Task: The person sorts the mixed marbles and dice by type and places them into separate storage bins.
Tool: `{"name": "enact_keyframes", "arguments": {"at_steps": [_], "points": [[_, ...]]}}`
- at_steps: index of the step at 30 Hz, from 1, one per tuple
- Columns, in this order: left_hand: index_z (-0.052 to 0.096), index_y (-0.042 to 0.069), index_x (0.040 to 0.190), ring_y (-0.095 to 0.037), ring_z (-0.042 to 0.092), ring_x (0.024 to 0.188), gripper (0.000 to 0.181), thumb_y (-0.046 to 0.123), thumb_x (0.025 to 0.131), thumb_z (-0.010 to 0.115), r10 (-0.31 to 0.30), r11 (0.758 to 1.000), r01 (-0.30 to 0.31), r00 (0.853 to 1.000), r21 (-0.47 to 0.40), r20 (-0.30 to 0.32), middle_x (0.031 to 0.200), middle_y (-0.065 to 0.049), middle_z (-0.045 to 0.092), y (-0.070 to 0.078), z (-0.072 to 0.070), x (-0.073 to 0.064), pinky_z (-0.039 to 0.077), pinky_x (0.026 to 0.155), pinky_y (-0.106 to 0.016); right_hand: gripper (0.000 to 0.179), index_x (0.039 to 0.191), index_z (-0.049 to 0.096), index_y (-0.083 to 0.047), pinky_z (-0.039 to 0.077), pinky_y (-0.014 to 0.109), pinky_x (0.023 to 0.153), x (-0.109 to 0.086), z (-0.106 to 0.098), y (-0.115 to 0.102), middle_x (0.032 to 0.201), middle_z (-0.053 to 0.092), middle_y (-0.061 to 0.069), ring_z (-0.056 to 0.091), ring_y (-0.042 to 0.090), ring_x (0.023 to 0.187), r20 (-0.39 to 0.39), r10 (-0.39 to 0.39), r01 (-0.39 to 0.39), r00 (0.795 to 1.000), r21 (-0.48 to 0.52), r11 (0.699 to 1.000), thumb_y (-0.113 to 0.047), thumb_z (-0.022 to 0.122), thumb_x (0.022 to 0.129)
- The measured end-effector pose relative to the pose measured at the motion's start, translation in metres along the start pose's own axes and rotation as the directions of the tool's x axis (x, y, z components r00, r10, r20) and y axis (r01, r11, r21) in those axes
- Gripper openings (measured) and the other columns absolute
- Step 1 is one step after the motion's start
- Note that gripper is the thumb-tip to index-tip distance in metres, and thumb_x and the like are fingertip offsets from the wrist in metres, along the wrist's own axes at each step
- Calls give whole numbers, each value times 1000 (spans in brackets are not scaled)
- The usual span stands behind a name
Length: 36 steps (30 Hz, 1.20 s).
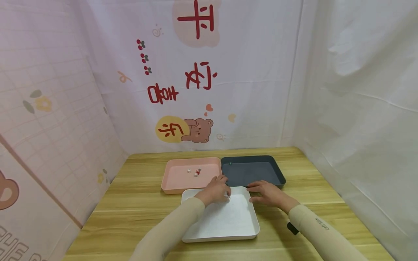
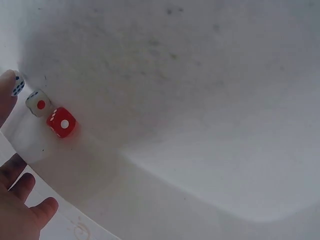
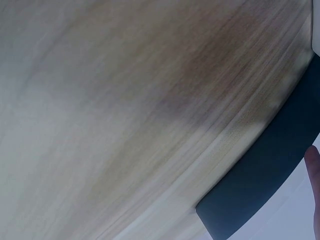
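My left hand [image 1: 216, 190] reaches over the far side of the white tray [image 1: 225, 226]. In the left wrist view, one fingertip lies against a white die with blue dots [image 2: 19, 84]; I cannot tell whether another finger pinches it. Close beside it are a white die with a red dot [image 2: 39, 103] and a red die [image 2: 62, 123], both near the tray wall. Three other fingers [image 2: 44, 210] reach past the rim. My right hand [image 1: 269, 194], fingers extended and apart, is at the white tray's far right corner, beside the dark tray [image 1: 254, 172], holding nothing visible.
A pink tray [image 1: 176, 177] with several white and red dice stands behind the white tray, left of the dark one. One small green piece [image 1: 230, 163] lies in the dark tray. The wooden table [image 1: 130, 217] is bounded by hanging printed cloth [image 1: 254, 90].
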<state>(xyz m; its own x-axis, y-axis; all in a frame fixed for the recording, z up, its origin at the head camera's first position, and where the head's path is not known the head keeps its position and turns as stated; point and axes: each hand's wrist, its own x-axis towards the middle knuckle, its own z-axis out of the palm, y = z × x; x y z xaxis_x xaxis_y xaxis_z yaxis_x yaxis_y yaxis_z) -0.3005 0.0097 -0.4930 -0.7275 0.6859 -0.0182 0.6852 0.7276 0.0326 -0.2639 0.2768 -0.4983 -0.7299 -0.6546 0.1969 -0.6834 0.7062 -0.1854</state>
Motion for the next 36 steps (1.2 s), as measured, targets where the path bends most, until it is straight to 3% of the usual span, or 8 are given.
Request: {"name": "enact_keyframes", "arguments": {"at_steps": [12,20,25,36], "points": [[73,33,91,-20,41,131,8,38,86,77,-17,998,17,1000,-59,-5,137,-5,51,3,-13,-3,29,113,-43,50,126,68,-7,41,57,102,-1,0,2,130,62,11,58,34,118,25,24,-24,999,12,1000,-43,68,91],[76,28,94,-22,41,129,10,35,86,77,-36,988,30,999,-149,-35,137,-6,51,-5,-25,-6,32,111,-42,52,126,68,-7,45,52,98,-1,1,2,130,62,10,57,32,119,27,28,-29,999,10,1000,-45,67,91],[77,28,92,-22,42,129,7,33,86,77,-26,988,15,998,-154,-66,135,-5,54,-14,-30,-6,33,109,-43,51,126,68,-7,47,51,96,-1,2,3,130,62,10,58,32,118,24,24,-24,999,5,1000,-45,67,91],[72,29,79,-19,44,116,8,29,82,79,-143,972,118,983,-201,-112,119,1,54,-35,-44,-13,35,104,-43,50,125,69,-6,42,57,101,-1,1,2,129,62,11,58,35,117,7,9,-9,1000,8,1000,-43,67,91]]}}
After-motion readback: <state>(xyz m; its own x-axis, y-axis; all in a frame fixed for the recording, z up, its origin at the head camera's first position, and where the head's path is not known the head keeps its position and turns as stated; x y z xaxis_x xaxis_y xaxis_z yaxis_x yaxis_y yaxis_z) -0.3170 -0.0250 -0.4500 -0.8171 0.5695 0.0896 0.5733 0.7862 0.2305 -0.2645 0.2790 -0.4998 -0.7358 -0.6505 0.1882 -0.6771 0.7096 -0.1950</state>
